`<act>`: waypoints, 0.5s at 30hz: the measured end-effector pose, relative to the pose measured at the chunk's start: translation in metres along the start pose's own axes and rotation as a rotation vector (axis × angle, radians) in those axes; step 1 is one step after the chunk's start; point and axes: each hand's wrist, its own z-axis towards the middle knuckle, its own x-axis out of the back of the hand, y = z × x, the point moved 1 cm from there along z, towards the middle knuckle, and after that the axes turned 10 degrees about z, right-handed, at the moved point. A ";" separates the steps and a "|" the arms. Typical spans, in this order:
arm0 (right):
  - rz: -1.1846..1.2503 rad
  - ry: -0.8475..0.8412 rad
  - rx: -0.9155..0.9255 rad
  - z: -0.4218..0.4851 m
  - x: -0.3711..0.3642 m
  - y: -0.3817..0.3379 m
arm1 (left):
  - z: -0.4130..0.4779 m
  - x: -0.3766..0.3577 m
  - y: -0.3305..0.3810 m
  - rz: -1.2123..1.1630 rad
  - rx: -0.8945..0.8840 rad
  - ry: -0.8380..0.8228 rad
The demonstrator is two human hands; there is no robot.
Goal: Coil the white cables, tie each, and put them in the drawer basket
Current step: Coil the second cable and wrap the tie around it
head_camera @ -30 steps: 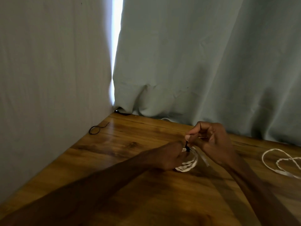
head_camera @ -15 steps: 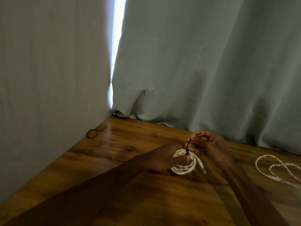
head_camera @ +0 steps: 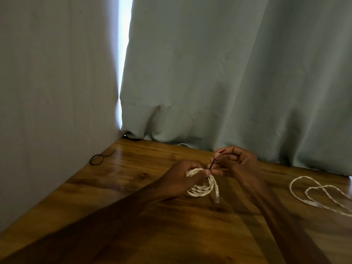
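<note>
The glossy wooden tabletop [head_camera: 133, 187] is warm brown, its grain marked with darker knots. The coiled white cable [head_camera: 200, 192] lies on it a little in from the far edge, roughly midway between the left and right edges. The cable forms a flat ring of several rounded loops whose strands look twisted. Its plug end [head_camera: 216, 196] juts straight out from the near-right side of the ring, pale and slightly translucent. The left hand [head_camera: 181, 182] curls over the left half of the coil, gripping the bundle with the thumb pressed down on its top. Beside that thumb a thin black tie [head_camera: 212, 164], stiff like wire, rises at a slant to the right hand [head_camera: 242, 166]. That hand pinches the tie's upper end between thumb and forefinger, with the other fingers folded beneath (whether the tie goes round the loops is hidden by the left thumb). Near the right edge a loose white cable [head_camera: 312, 203] sprawls in open, uneven curves, well apart from both hands. By the left edge, close to the far-left corner, a second black tie [head_camera: 103, 158] lies bent into a small oval loop. A soft, matte grey-green curtain [head_camera: 228, 82] hangs in folds behind the far edge.
</note>
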 end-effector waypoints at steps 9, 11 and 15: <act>-0.042 -0.044 0.072 -0.003 -0.002 -0.010 | -0.002 0.010 0.006 0.120 -0.063 0.142; -0.033 -0.053 0.055 -0.002 -0.004 -0.010 | -0.002 0.010 0.006 0.119 -0.050 0.139; -0.029 -0.054 0.061 -0.004 -0.006 -0.011 | -0.002 0.011 0.007 0.119 -0.044 0.150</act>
